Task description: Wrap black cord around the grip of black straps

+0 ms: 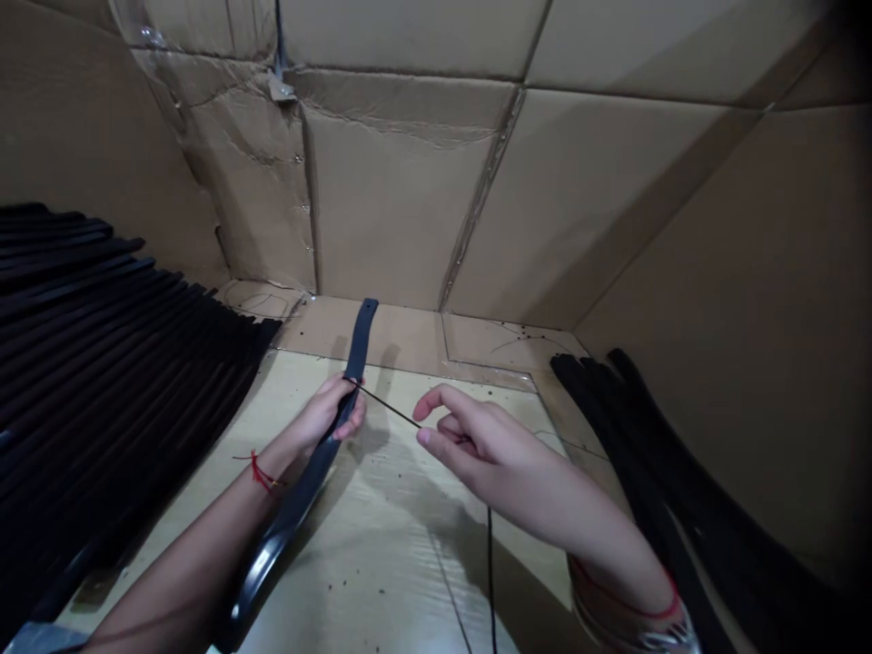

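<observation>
My left hand [333, 413] is wrapped round a long, curved black plastic strip [300, 490] that runs from the bottom of the view up past the hand to a tip near the back wall. My right hand [477, 445] pinches a thin dark wire [388, 409] that stretches from the strip at my left fingers across to my right fingertips. A thin dark line [489, 572] runs down from under my right hand to the bottom edge. A red thread sits on my left wrist and bangles on my right wrist.
A big stack of black strips [102, 363] fills the left side. A smaller pile of black strips [654, 454] lies at the right. Cardboard walls [409, 182] enclose the back and sides. The work surface [381, 545] is pale cardboard.
</observation>
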Demonstrator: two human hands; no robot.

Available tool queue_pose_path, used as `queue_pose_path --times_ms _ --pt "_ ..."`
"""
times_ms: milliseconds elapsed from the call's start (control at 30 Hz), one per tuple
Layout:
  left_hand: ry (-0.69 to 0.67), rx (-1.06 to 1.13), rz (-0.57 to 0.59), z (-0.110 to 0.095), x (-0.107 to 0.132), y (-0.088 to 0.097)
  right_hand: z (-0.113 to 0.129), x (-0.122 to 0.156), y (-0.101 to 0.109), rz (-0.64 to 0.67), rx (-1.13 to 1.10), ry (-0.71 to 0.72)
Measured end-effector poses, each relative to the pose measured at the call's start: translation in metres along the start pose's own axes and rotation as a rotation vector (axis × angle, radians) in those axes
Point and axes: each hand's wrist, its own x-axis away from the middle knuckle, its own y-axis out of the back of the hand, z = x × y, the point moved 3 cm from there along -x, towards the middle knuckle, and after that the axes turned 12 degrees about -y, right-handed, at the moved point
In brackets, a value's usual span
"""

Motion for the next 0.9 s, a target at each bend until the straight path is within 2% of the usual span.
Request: queue_pose_path --times_ms 100,167,233,300,367,400,467,567,700,833,900 --pt "-0.055 0.024 -0.011 -0.013 0.001 0.005 -0.014 -0.005 0.008 0.088 0.215 -0.101" --pt "-0.068 0.035 -0.003 -0.019 0.004 0.004 -0.018 -0.013 0.003 0.179 0.268 -0.104" --pt "-0.067 0.037 0.012 -0.020 0.007 0.001 -0.017 -0.024 -0.007 0.169 0.258 -0.063" --pt "-0.058 0.026 0.023 -0.020 0.010 -0.004 -0.014 -0.037 -0.021 0.056 0.154 -0.002" --pt "-0.042 0.006 0.030 -0.019 0.013 -0.009 -0.011 -0.048 -0.037 -0.058 -0.092 0.047" --pt "-0.031 -0.007 0.036 -0.018 0.014 -0.012 -0.011 -0.054 -0.046 -0.074 -0.257 0.064" --pt "-0.006 -0.030 0.058 -0.016 0.016 -0.017 -0.012 -0.064 -0.064 0.008 -0.532 0.078" --pt "0.014 -0.059 0.091 -0.013 0.018 -0.023 -0.015 -0.073 -0.081 0.135 -0.745 0.052" --pt "-0.001 -0.084 0.116 -0.011 0.019 -0.023 -0.016 -0.077 -0.078 0.193 -0.898 0.038" --pt "-0.030 -0.078 0.142 -0.014 0.019 -0.023 -0.014 -0.075 -0.063 0.074 -0.929 0.022" --pt "-0.058 -0.065 0.139 -0.018 0.020 -0.024 -0.012 -0.073 -0.059 0.056 -0.932 0.021"
